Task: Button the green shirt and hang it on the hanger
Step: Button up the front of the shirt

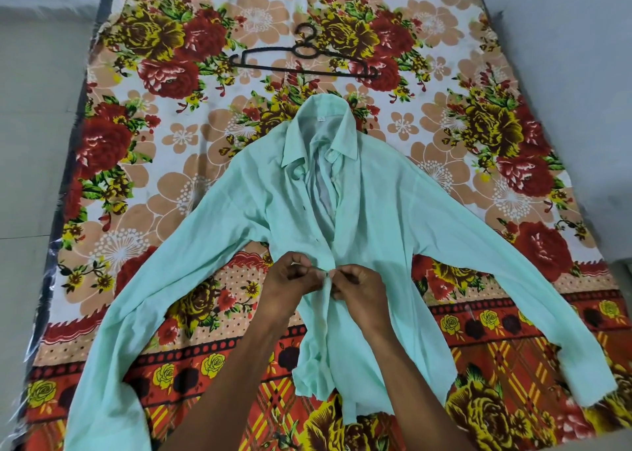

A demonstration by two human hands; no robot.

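The pale green shirt (376,218) lies face up on the floral sheet, sleeves spread out to both sides, collar pointing away from me. Its front gapes open from the collar down to my hands. My left hand (290,284) pinches the left edge of the placket at mid-front. My right hand (359,288) pinches the right edge, and a small button shows between the two sets of fingertips. The black hanger (304,64) lies flat beyond the collar, apart from the shirt.
A floral bedsheet (171,136) in red, yellow and peach covers the mattress under everything. Grey floor (34,108) runs along the left, and a pale wall or floor (581,74) lies to the right.
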